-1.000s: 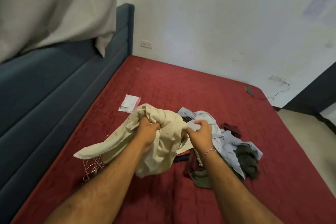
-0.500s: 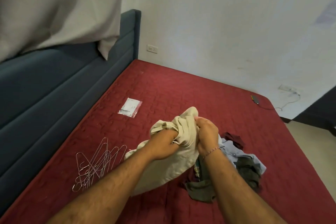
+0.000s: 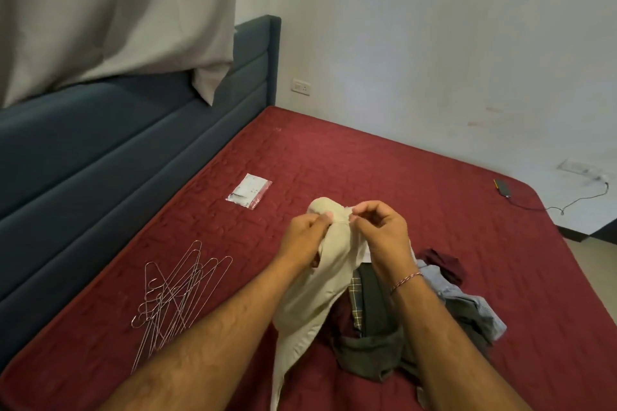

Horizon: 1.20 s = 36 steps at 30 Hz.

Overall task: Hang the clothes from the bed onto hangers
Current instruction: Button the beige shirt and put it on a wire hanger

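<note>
1. A person's left hand [image 3: 302,237] and right hand [image 3: 380,232] pinch the top edge of a beige garment [image 3: 320,284], held up over a red-covered bed [image 3: 367,160]; both hands are closed on the cloth, thumbs and fingertips close together at one bunched fold.

2. The garment hangs limp from that grip, its lower end trailing down toward the near edge of the bed. It reads as light, soft cloth with no stiffness of its own, so it will sag and twist wherever it is not supported.

3. Just beside it on the right lies the rest of the clothes pile [image 3: 434,314]: dark green, plaid, pale blue and maroon pieces heaped together, some tucked under the right forearm.

4. A loose stack of wire hangers [image 3: 173,294] rests on the bed to the left, apart from the garment and not yet taken up.

5. Judging by the grip, the sensible hold is along a seam, collar or waistband, with the hands spread apart to open the piece flat before a hanger goes in. Which edge is now pinched cannot be told.

6. The thin hangers look springy and tangled, likely to lift several at once.
</note>
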Each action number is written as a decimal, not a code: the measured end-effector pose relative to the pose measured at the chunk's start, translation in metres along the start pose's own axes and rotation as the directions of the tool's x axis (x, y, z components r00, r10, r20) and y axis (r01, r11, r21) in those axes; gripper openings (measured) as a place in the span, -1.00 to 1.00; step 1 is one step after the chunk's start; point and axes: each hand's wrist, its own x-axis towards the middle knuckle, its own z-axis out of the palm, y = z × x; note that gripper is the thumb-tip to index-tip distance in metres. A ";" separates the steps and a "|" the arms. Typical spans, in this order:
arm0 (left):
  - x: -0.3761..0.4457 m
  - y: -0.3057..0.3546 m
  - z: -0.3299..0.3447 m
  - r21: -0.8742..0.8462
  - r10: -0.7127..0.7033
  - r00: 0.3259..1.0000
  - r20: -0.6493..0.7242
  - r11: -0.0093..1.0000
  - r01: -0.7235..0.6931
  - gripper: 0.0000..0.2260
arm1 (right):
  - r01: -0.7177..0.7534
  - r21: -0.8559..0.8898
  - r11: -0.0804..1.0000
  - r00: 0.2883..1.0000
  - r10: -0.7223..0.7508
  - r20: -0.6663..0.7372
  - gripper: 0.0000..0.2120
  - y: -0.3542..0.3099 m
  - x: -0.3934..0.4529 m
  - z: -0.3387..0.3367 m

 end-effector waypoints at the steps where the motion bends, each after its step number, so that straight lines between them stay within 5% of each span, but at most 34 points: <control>1: 0.000 0.000 0.008 -0.015 -0.021 1.000 -0.018 1.000 0.020 -0.70 | 0.003 0.000 1.000 0.999 -0.003 0.049 -0.76 0.003 0.000 -0.005; 4: 0.002 -0.004 0.021 -0.178 -0.159 0.984 0.077 0.969 0.171 -0.84 | -0.073 0.085 0.994 0.993 0.064 0.100 -0.69 0.017 -0.001 -0.016; 6: 0.001 -0.003 0.026 -0.132 -0.020 1.000 0.004 0.991 0.021 -0.86 | -0.193 0.219 0.957 0.981 0.185 0.057 -0.54 0.024 -0.006 -0.021; 8: 0.004 -0.001 0.028 0.160 0.193 0.974 -0.121 0.972 -0.172 -0.77 | -0.323 0.238 0.916 0.946 0.316 0.068 -0.49 0.026 -0.012 -0.022; 10: 0.005 0.003 0.027 0.508 0.305 0.941 -0.147 0.839 -0.193 -0.67 | -0.365 0.126 0.922 0.925 0.344 0.159 -0.72 0.027 -0.016 -0.024; 12: 0.006 0.009 0.026 0.528 0.284 0.958 -0.045 0.820 -0.218 -0.68 | -0.226 -0.040 0.973 0.961 0.229 0.157 -0.90 0.027 -0.017 -0.024; 15: -0.001 0.024 0.021 0.007 -0.034 0.995 0.090 0.999 0.033 -0.81 | 0.159 -0.362 0.918 0.984 -0.117 0.135 -0.78 0.025 -0.021 -0.011; 17: -0.007 0.028 0.014 -0.201 -0.206 0.943 0.260 0.944 0.261 -0.74 | 0.381 -0.485 0.787 0.922 -0.282 0.267 -0.77 0.024 -0.025 -0.002; 20: -0.009 0.027 -0.002 -0.263 -0.193 0.919 0.344 0.920 0.292 -0.66 | 0.559 -0.473 0.681 0.792 -0.270 0.548 -0.74 0.023 -0.025 -0.003; 21: -0.008 0.028 -0.007 -0.242 -0.158 0.939 0.306 0.941 0.237 -0.74 | 0.540 -0.414 0.733 0.788 -0.268 0.554 -0.77 0.022 -0.025 -0.005; 23: -0.007 0.033 -0.020 -0.169 -0.110 0.969 0.222 0.974 0.149 -0.82 | 0.278 -0.199 0.940 0.919 -0.199 0.341 -0.82 0.012 -0.024 -0.006; 25: -0.007 0.039 -0.035 -0.138 -0.084 0.971 0.223 0.984 0.116 -0.75 | 0.080 0.008 0.997 0.993 -0.081 0.087 -0.77 0.008 -0.015 -0.010; 26: -0.007 0.043 -0.043 -0.131 -0.074 0.966 0.248 0.985 0.109 -0.74 | 0.077 -0.020 0.997 0.996 -0.076 0.053 -0.75 0.008 -0.009 -0.012; 28: -0.010 0.055 -0.054 -0.077 -0.052 0.941 0.336 0.994 0.082 -0.79 | 0.168 -0.205 0.964 0.971 -0.126 0.202 -0.59 0.006 0.001 -0.013; 31: -0.012 0.076 -0.067 0.031 -0.036 0.866 0.499 0.999 0.024 -0.82 | 0.302 -0.252 0.920 0.811 -0.109 0.574 -0.36 0.002 0.011 0.004; 33: -0.011 0.088 -0.076 0.059 -0.009 0.810 0.587 0.998 -0.031 -0.79 | 0.211 -0.158 0.964 0.703 -0.037 0.710 -0.51 0.001 0.012 0.016; 36: -0.010 0.106 -0.091 0.128 0.054 0.818 0.572 0.980 -0.154 -0.81 | -0.017 -0.108 0.994 0.708 0.088 0.701 -0.87 -0.001 0.009 0.021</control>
